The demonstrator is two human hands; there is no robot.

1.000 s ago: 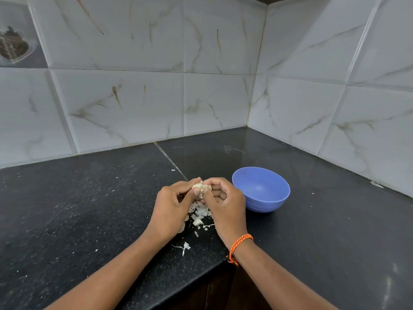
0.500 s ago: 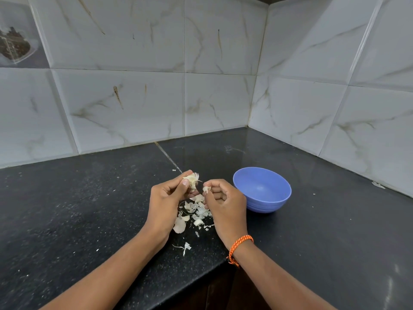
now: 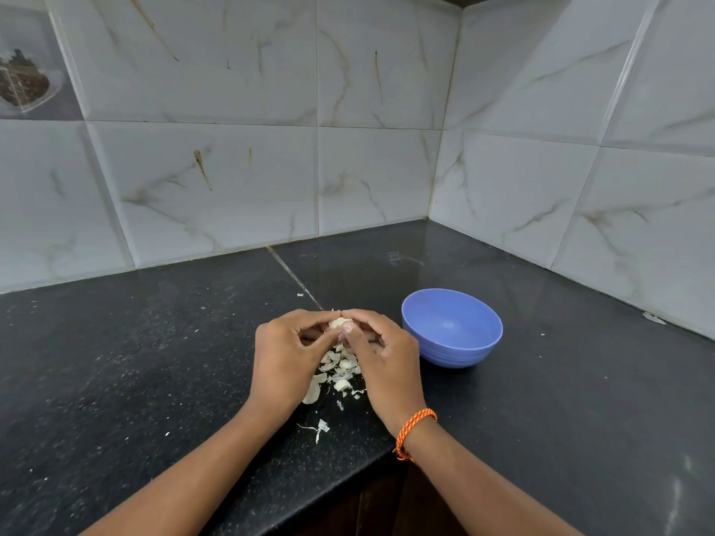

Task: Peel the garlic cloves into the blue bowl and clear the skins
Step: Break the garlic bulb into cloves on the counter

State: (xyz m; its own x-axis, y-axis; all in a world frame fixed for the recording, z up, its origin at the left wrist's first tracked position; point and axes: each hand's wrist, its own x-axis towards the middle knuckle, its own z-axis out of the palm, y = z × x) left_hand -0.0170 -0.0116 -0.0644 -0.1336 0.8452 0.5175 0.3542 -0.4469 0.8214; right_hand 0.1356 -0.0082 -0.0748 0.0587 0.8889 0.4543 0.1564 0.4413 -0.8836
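One blue bowl (image 3: pixel 452 327), one garlic clove (image 3: pixel 339 323), two hands: left hand (image 3: pixel 288 357), right hand (image 3: pixel 381 359). One orange wristband (image 3: pixel 414 431). Skins (image 3: pixel 337 373): a dozen-odd bits, exact count unclear.

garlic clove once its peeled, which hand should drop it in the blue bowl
Right, probably. The right hand sits directly beside the blue bowl, while the left hand is on the far side. Both hands pinch the garlic clove now.
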